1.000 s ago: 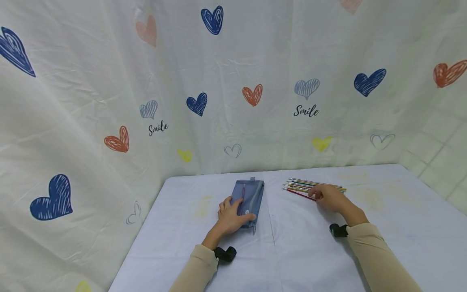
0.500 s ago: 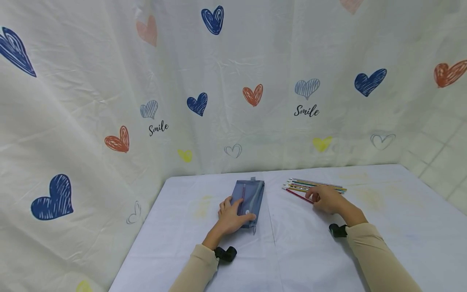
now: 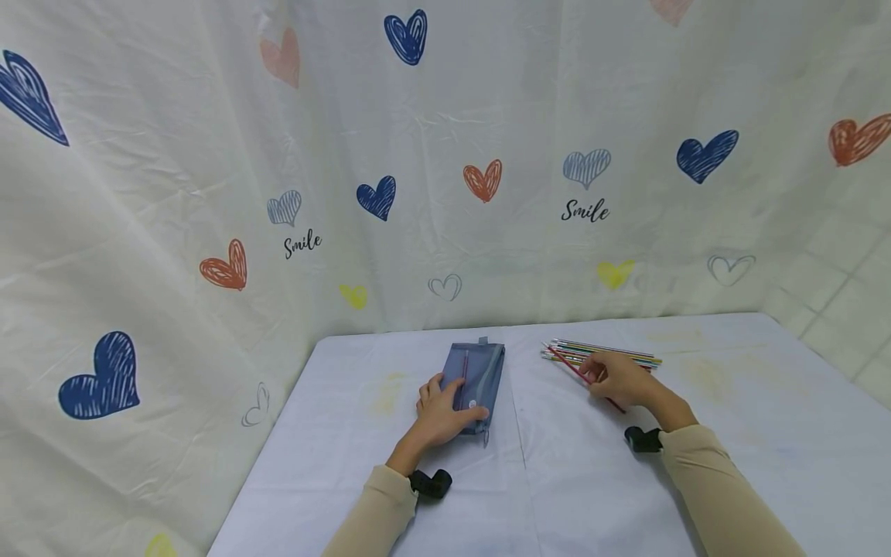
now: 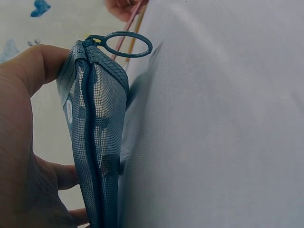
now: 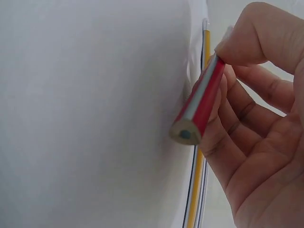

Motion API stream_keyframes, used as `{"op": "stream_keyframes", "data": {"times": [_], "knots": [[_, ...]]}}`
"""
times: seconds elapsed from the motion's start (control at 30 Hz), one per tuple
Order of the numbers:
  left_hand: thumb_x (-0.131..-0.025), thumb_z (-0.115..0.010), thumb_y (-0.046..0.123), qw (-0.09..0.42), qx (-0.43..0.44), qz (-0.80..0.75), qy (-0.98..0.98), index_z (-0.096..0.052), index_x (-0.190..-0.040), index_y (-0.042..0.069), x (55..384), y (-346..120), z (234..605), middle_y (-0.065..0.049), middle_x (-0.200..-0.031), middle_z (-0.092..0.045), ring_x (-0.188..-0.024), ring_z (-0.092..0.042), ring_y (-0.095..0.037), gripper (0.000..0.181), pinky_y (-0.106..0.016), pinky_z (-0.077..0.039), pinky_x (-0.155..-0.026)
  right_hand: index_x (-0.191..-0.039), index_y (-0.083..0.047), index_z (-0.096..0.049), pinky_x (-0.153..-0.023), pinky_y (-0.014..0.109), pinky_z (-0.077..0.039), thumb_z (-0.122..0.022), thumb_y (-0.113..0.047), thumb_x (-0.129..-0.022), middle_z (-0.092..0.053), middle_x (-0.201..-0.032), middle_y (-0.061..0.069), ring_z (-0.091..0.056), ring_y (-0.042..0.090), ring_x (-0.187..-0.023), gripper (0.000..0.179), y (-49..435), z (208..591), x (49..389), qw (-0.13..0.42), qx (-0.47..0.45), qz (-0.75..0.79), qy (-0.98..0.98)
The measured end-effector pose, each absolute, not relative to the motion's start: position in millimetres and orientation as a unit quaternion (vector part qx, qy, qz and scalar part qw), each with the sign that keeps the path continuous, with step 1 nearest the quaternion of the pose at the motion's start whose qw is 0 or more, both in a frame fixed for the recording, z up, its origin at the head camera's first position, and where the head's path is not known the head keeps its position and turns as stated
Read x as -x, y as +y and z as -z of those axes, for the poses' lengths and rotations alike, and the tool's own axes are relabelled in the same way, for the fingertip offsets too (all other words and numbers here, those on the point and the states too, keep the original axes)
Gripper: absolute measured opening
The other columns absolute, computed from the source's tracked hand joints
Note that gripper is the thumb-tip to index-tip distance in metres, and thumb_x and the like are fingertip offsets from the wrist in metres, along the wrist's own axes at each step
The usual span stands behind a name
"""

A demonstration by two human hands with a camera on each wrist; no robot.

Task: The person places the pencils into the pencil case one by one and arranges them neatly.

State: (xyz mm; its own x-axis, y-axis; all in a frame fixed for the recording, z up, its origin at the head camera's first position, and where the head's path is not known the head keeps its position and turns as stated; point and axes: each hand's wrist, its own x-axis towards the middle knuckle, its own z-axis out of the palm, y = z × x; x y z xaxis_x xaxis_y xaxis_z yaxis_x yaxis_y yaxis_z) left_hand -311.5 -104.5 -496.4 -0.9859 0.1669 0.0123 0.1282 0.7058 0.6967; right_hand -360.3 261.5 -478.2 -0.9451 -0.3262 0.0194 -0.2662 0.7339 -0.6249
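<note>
My right hand [image 3: 619, 381] pinches a red pencil [image 3: 574, 365] between thumb and fingertips. That pencil slants over the near side of a bunch of several pencils [image 3: 643, 358]. In the right wrist view the red pencil [image 5: 199, 102] shows a pale stripe and a blunt end toward the camera. My left hand [image 3: 442, 415] rests spread on a blue mesh pencil case [image 3: 480, 379], thumb near its closer right corner. The left wrist view shows the case [image 4: 102, 123] edge-on along its zipper, with an oval pull ring [image 4: 128, 44] at the end.
The white-covered table [image 3: 515, 495] meets a hanging white curtain [image 3: 418, 247] with printed hearts behind it. A yellow pencil [image 5: 195, 185] lies beyond the red one in the right wrist view. Each wrist carries a small black camera [image 3: 430, 484].
The red pencil has been drawn from the front of the bunch and swung, its near end now sticking out toward me past the right hand. The left hand and case stay put.
</note>
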Motion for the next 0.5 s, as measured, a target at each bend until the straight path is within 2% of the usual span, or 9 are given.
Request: {"op": "stream_keyframes", "data": {"times": [0.27,0.5], "knots": [[-0.082,-0.072,0.061,0.026,-0.081,-0.371,0.925,-0.046,-0.154,0.016,312.2,-103.9,496.9,-0.02,-0.166,-0.018,-0.148,-0.017,-0.04,0.089,-0.067,-0.022,-0.115,-0.123,0.001,-0.063,-0.066,0.029,-0.048,-0.071,0.001,-0.081,-0.061,-0.094,0.008,-0.057,0.017,-0.082,0.042,257.5,478.7,359.3,0.042,0.146,0.36,0.92],[-0.082,-0.072,0.06,0.027,-0.081,-0.37,0.925,-0.046,-0.154,0.014,311.3,-103.6,496.3,-0.021,-0.166,-0.018,-0.148,-0.016,-0.041,0.089,-0.067,-0.022,-0.115,-0.131,0.003,-0.055,-0.065,0.031,-0.05,-0.07,-0.001,-0.086,-0.062,-0.097,0.012,-0.059,0.018,-0.08,0.048,251.6,472.5,355.3,0.053,0.147,0.39,0.907]]}}
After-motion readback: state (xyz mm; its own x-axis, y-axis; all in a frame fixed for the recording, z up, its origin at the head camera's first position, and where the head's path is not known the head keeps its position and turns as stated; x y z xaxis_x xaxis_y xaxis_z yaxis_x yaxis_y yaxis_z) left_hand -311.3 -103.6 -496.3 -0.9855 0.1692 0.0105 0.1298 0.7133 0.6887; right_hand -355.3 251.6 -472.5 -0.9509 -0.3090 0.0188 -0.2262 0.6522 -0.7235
